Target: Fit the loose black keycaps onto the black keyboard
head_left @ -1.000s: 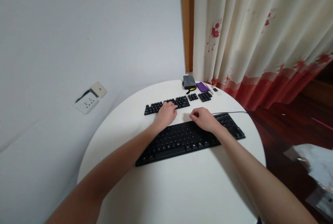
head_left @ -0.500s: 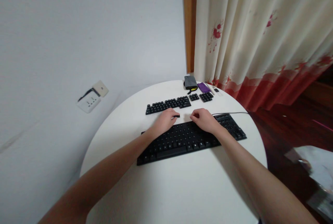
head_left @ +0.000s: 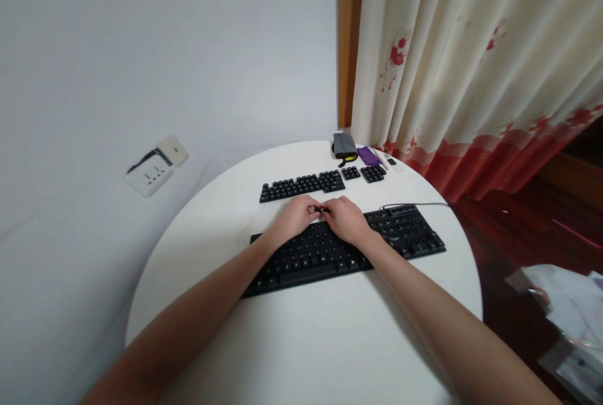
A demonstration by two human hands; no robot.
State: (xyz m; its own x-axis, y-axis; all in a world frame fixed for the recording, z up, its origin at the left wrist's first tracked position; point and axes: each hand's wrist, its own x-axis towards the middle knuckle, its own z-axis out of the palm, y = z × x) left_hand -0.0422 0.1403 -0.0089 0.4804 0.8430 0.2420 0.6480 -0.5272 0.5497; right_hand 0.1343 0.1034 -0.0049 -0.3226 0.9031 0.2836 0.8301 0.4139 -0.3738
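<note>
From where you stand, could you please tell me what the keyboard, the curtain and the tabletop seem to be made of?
The keyboard: probably black plastic, matte, judging by its dull surface. The curtain: fabric, cream with a red lower band, since it hangs in soft folds; fibre unclear. The tabletop: smooth, white, perhaps laminate or painted board, as no grain shows.

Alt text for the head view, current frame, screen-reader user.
Left hand and right hand meet at a small dark piece over the far edge of a black keyboard, its middle largely stripped of keycaps. Beyond it, loose black keycaps lie in groups on a rounded white table, near a gray pouch.
</note>
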